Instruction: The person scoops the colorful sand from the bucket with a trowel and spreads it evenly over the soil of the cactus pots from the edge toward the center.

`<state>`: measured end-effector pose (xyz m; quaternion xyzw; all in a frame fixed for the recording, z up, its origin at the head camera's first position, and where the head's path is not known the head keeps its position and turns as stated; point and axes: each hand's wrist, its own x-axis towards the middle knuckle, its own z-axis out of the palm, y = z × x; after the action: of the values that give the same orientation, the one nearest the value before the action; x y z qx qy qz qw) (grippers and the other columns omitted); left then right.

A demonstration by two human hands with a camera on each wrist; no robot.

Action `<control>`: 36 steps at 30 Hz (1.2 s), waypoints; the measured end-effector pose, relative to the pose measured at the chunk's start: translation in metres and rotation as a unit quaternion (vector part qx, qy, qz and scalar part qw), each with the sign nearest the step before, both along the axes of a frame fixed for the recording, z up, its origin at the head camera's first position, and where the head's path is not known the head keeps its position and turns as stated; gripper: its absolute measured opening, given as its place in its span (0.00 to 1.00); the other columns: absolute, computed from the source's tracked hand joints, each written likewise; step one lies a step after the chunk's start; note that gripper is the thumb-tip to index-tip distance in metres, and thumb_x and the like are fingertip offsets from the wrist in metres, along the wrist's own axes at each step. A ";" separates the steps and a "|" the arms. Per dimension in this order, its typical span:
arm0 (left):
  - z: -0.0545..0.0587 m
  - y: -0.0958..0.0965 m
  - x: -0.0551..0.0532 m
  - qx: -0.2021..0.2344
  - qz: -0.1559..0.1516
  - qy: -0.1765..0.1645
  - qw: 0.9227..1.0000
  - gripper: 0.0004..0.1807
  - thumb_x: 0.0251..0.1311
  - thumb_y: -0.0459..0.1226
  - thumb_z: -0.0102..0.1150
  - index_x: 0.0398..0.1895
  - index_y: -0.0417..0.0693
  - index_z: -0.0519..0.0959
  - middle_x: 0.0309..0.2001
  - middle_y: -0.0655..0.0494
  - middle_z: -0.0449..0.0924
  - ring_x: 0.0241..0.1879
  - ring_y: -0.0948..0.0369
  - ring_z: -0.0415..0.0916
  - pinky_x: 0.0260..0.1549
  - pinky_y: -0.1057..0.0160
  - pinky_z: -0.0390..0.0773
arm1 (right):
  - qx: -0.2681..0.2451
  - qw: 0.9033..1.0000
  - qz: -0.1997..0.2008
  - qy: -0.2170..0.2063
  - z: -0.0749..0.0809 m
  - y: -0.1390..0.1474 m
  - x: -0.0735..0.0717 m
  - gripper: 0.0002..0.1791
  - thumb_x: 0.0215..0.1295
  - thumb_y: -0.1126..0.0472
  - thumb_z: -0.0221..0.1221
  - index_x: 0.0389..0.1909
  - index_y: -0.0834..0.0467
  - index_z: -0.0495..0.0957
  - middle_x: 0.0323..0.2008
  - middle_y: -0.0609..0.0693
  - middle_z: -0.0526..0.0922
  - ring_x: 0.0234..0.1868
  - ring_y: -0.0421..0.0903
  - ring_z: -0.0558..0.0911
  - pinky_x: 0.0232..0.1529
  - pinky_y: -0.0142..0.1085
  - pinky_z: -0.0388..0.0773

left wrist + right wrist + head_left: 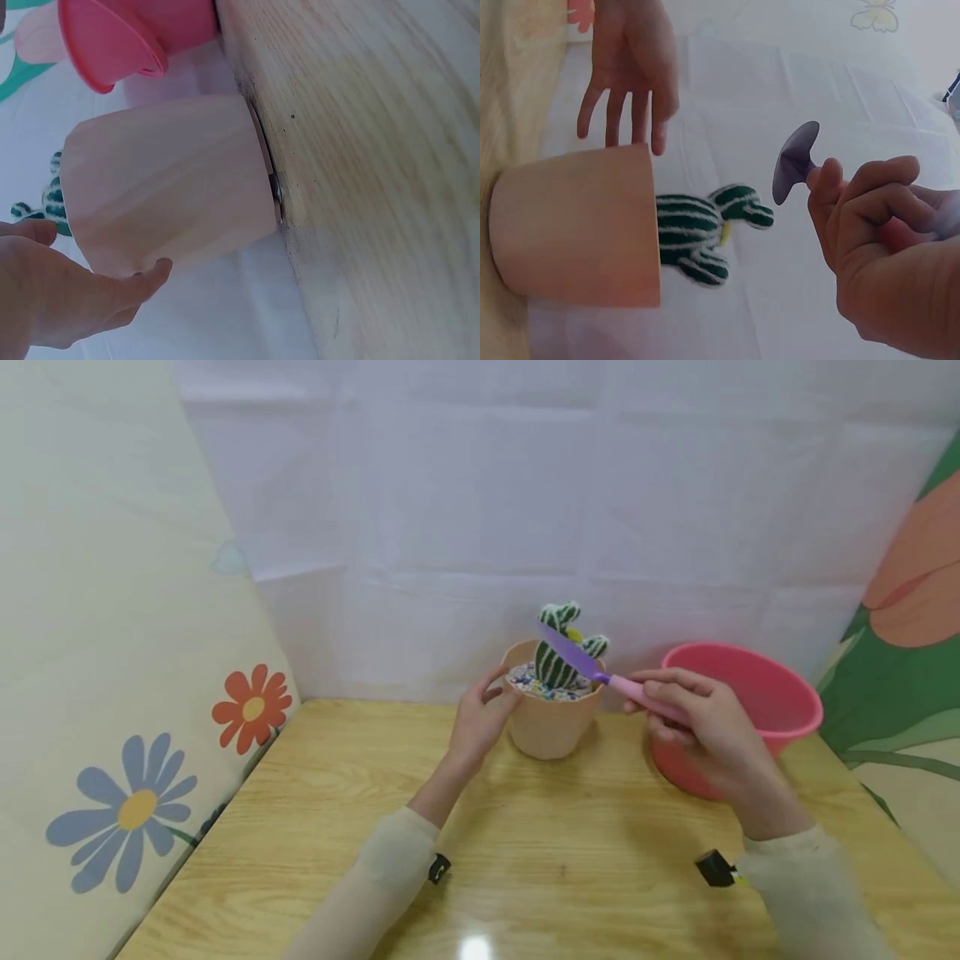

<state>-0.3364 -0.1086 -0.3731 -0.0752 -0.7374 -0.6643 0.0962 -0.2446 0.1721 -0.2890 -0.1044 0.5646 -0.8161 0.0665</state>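
In the head view, a peach flowerpot (547, 731) stands upright on the table, filled with multicoloured pebbles (531, 680). A green-and-white striped knitted cactus (551, 668) with a small yellow part rises from it. My left hand (480, 717) touches the pot's left side near the rim; its fingers look straight in the right wrist view. My right hand (705, 718) grips the pink handle of a garden trowel (572, 653). The trowel's purple blade points up and left and overlaps the cactus in the head view. In the right wrist view, the blade (795, 161) is apart from the cactus.
A pink bucket (686, 772) stands right of the pot, partly behind my right hand. White cloth (480, 510) hangs behind the wooden table (360, 768). Flower-patterned panels flank the table on both sides.
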 end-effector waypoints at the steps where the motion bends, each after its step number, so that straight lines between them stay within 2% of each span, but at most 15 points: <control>1: 0.000 0.001 0.001 -0.013 0.007 0.015 1.000 0.29 0.64 0.39 0.67 0.69 0.46 0.75 0.69 0.47 0.71 0.64 0.47 0.70 0.58 0.46 0.77 | 0.006 1.000 -0.006 0.007 0.001 0.006 0.002 0.17 0.73 0.62 0.62 0.57 0.68 0.81 0.39 0.65 0.86 0.20 0.40 0.75 0.20 0.26 0.73; 5: 0.000 0.004 0.003 -0.051 0.033 0.071 0.996 0.25 0.65 0.36 0.66 0.65 0.45 0.77 0.68 0.49 0.73 0.63 0.47 0.71 0.58 0.44 0.75 | 0.014 0.999 -0.020 0.024 0.005 0.026 0.009 0.15 0.72 0.65 0.62 0.56 0.67 0.82 0.39 0.64 0.87 0.22 0.42 0.79 0.21 0.28 0.76; 8: 0.001 0.005 0.004 -0.068 0.044 0.102 0.992 0.24 0.65 0.35 0.65 0.64 0.45 0.79 0.65 0.50 0.75 0.62 0.48 0.71 0.59 0.43 0.74 | 0.018 0.999 -0.025 0.041 0.009 0.040 0.014 0.13 0.73 0.67 0.60 0.55 0.67 0.82 0.40 0.63 0.87 0.22 0.43 0.78 0.20 0.29 0.75; 10: 0.003 0.005 0.005 -0.076 0.046 0.124 0.988 0.23 0.64 0.34 0.64 0.64 0.46 0.79 0.64 0.49 0.76 0.62 0.49 0.71 0.60 0.43 0.73 | 0.019 0.998 -0.029 0.052 0.012 0.049 0.017 0.12 0.73 0.69 0.59 0.53 0.68 0.83 0.41 0.63 0.87 0.22 0.44 0.78 0.20 0.30 0.75; 15: 0.010 0.005 0.009 -0.102 0.034 0.183 0.977 0.24 0.63 0.33 0.63 0.63 0.41 0.78 0.64 0.45 0.76 0.64 0.52 0.70 0.63 0.44 0.70 | 0.062 0.993 -0.062 0.075 0.020 0.071 0.023 0.13 0.73 0.67 0.60 0.53 0.70 0.81 0.41 0.61 0.88 0.24 0.45 0.79 0.20 0.29 0.75; 19: 0.015 0.008 0.012 -0.130 0.017 0.209 0.969 0.23 0.62 0.30 0.64 0.62 0.40 0.78 0.65 0.45 0.75 0.67 0.54 0.68 0.68 0.51 0.66 | 0.116 0.983 -0.119 0.082 0.022 0.088 0.026 0.16 0.72 0.62 0.63 0.53 0.68 0.82 0.39 0.59 0.88 0.22 0.45 0.76 0.21 0.30 0.77; 21: 0.017 0.011 0.013 -0.145 0.011 0.216 0.966 0.24 0.62 0.28 0.64 0.62 0.41 0.78 0.66 0.46 0.74 0.67 0.54 0.67 0.69 0.53 0.64 | 0.153 0.973 -0.156 0.074 0.022 0.096 0.027 0.18 0.69 0.59 0.66 0.54 0.67 0.83 0.40 0.58 0.88 0.23 0.46 0.77 0.23 0.31 0.79; 23: 0.018 0.011 0.015 -0.158 0.009 0.222 0.962 0.24 0.62 0.28 0.64 0.63 0.41 0.78 0.66 0.48 0.73 0.68 0.53 0.67 0.69 0.53 0.64 | 0.217 0.954 -0.196 0.061 0.024 0.100 0.028 0.23 0.66 0.54 0.68 0.56 0.64 0.83 0.40 0.55 0.88 0.26 0.46 0.79 0.28 0.33 0.83; 25: 0.020 0.011 0.017 -0.169 0.008 0.226 0.959 0.25 0.62 0.28 0.64 0.63 0.42 0.78 0.67 0.46 0.72 0.68 0.52 0.66 0.69 0.52 0.64 | 0.281 0.931 -0.231 0.041 0.024 0.105 0.027 0.29 0.63 0.48 0.70 0.58 0.62 0.81 0.39 0.50 0.89 0.28 0.44 0.81 0.31 0.33 0.84; 28: 0.022 0.010 0.018 -0.181 0.008 0.232 0.956 0.25 0.62 0.28 0.65 0.63 0.42 0.77 0.67 0.46 0.71 0.69 0.51 0.66 0.69 0.52 0.64 | 0.385 0.882 -0.273 0.017 0.020 0.112 0.023 0.35 0.60 0.39 0.70 0.59 0.60 0.80 0.34 0.45 0.88 0.29 0.42 0.83 0.32 0.33 0.83; 30: 0.022 0.010 0.017 -0.187 0.008 0.236 0.954 0.25 0.61 0.28 0.65 0.63 0.41 0.77 0.67 0.45 0.72 0.68 0.50 0.66 0.69 0.52 0.64 | 0.435 0.852 -0.292 0.009 0.016 0.117 0.020 0.37 0.60 0.36 0.68 0.59 0.59 0.79 0.30 0.44 0.88 0.29 0.41 0.84 0.30 0.33 0.80; 33: 0.022 0.009 0.016 -0.200 0.009 0.242 0.949 0.25 0.61 0.29 0.64 0.63 0.41 0.77 0.66 0.45 0.72 0.68 0.50 0.66 0.69 0.53 0.64 | 0.501 0.807 -0.313 0.021 0.008 0.120 0.012 0.35 0.63 0.35 0.65 0.57 0.61 0.80 0.31 0.50 0.88 0.30 0.44 0.84 0.27 0.35 0.75; 34: 0.022 0.008 0.015 -0.208 0.010 0.242 0.948 0.25 0.62 0.29 0.64 0.64 0.41 0.77 0.66 0.45 0.72 0.68 0.50 0.66 0.69 0.53 0.64 | 0.515 0.795 -0.319 0.028 0.005 0.121 0.010 0.35 0.64 0.36 0.64 0.56 0.62 0.81 0.34 0.54 0.88 0.33 0.46 0.84 0.27 0.35 0.75; 36: 0.022 0.007 0.015 -0.226 0.012 0.242 0.944 0.26 0.63 0.31 0.64 0.65 0.40 0.76 0.67 0.43 0.71 0.68 0.49 0.66 0.69 0.51 0.64 | 0.533 0.779 -0.330 0.035 0.001 0.122 0.006 0.33 0.66 0.38 0.64 0.55 0.63 0.81 0.39 0.60 0.88 0.38 0.52 0.84 0.26 0.36 0.75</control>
<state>-0.3216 -0.1011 -0.3514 -0.2440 -0.8238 -0.4406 0.2603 -0.2386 0.2938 -0.2879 0.1116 0.9112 -0.3527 -0.1813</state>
